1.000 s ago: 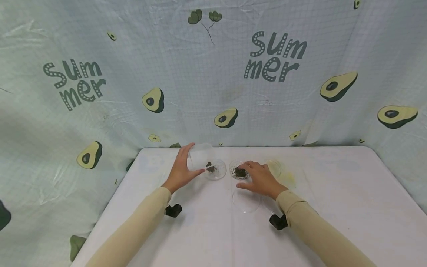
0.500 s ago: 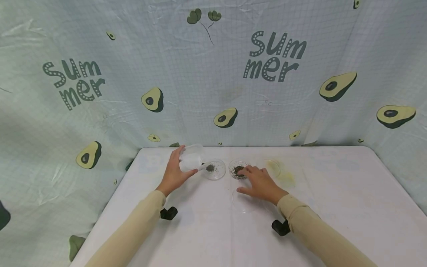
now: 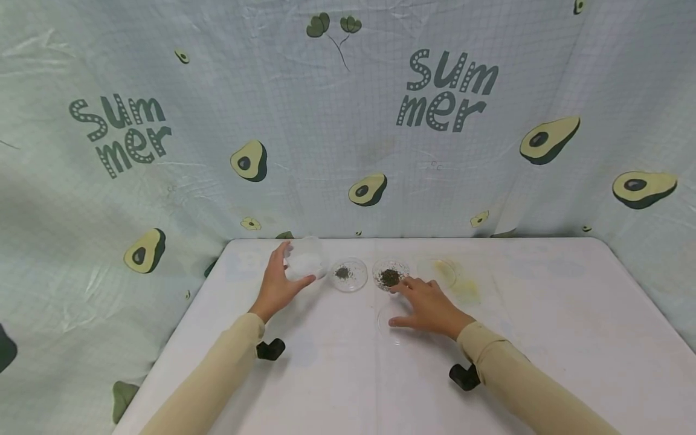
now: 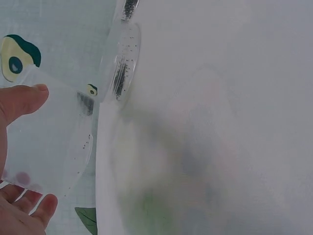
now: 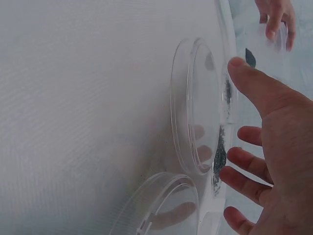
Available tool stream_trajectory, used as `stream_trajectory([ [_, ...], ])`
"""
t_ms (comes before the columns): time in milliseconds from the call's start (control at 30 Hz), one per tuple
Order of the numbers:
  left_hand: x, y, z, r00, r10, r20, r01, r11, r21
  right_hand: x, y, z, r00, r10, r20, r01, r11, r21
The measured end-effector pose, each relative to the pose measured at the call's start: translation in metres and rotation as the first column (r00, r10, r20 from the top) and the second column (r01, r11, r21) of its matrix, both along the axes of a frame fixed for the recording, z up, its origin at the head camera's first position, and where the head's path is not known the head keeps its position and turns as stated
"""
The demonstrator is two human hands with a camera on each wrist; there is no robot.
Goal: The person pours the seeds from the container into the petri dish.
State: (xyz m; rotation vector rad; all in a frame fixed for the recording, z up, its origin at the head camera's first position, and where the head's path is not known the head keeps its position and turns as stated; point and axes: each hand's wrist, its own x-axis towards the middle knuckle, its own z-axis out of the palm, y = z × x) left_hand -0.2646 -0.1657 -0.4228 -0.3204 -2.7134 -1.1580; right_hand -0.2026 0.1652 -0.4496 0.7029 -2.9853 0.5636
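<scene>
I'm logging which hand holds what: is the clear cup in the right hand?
No, the left hand grips the clear cup, while the right hand holds nothing.

Plain beige long sleeves (image 3: 209, 377) end in cuffs (image 3: 474, 339), with a small black angular piece (image 3: 267, 350) at each wrist.

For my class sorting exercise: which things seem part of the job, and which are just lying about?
Likely the job:
clear container in left hand
left dish with dark bits
right dish with dark bits, near right hand

Possibly lying about:
clear dish
second clear dish
</scene>
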Motion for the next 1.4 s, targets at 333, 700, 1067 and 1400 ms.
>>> stream_trajectory([
  [333,-0.001,-0.005,-0.007,0.997,0.021,0.073,-0.023,0.999,0.033,0.003,0.003,-0.006,0.997,0.077,0.003,-0.077,0.996,0.045],
  [700,-0.002,-0.006,-0.016,0.992,0.032,0.125,-0.039,0.998,0.052,0.005,0.004,-0.009,0.994,0.113,-0.006,-0.112,0.991,0.068],
  [1067,-0.002,-0.008,-0.024,0.988,0.042,0.150,-0.050,0.997,0.053,0.007,0.003,-0.009,0.993,0.115,0.002,-0.115,0.990,0.077],
  [1400,0.000,-0.009,-0.028,0.985,0.057,0.166,-0.067,0.996,0.059,0.008,0.001,-0.003,0.993,0.120,0.014,-0.121,0.989,0.084],
])
